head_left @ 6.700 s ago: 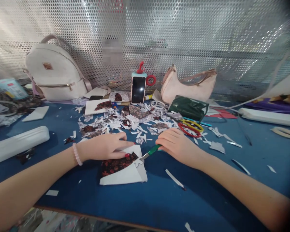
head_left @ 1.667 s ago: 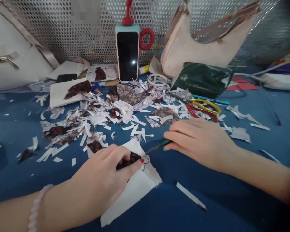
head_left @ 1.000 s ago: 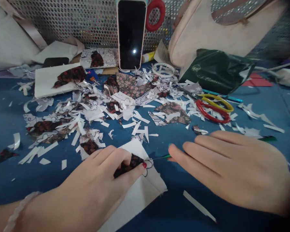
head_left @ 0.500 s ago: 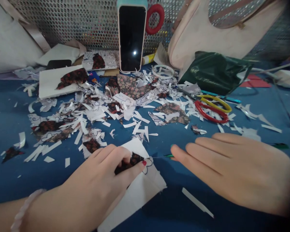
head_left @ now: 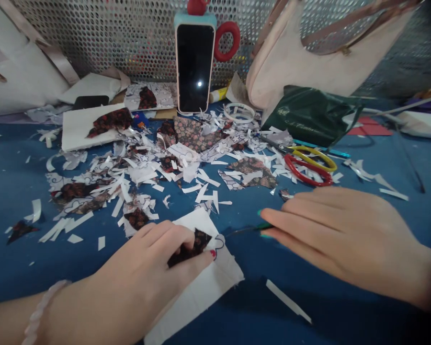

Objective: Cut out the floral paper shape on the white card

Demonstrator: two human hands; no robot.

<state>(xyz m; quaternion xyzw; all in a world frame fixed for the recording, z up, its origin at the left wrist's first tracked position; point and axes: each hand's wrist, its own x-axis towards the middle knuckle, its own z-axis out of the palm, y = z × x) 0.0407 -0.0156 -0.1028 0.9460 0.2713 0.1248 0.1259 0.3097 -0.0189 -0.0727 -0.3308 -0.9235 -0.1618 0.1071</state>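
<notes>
Along a perforated metal screen (head_left: 93,43) runs the far edge of the blue counter (head_left: 7,175) where I work. A pale backpack (head_left: 12,57) stands toward the left end of that edge, and a cream shoulder bag (head_left: 330,72) stands right of its middle. A heap of paper and fabric scraps (head_left: 143,167) spreads across the center, between the bags and my hands. A dark green packet (head_left: 312,117) lies in front of the shoulder bag. Toward the near edge, my left hand (head_left: 136,273), half curled with thumb stretched out, presses down a slanted white card (head_left: 204,292) left of center. My right hand (head_left: 341,239), on the card's right, has its fingers drawn together on a green-handled tool (head_left: 264,226); the thin blade points at the card, though I cannot tell whether they touch. By the far edge, a phone (head_left: 196,67) stands upright before a pale blue cup (head_left: 196,18). Red-and-yellow-handled scissors (head_left: 288,150) rest at the heap's right. A dark floral patch (head_left: 201,240) lies on the card under my fingers, just beside a flower outline (head_left: 220,243). A white strip (head_left: 289,301) lies near the card's right corner.
</notes>
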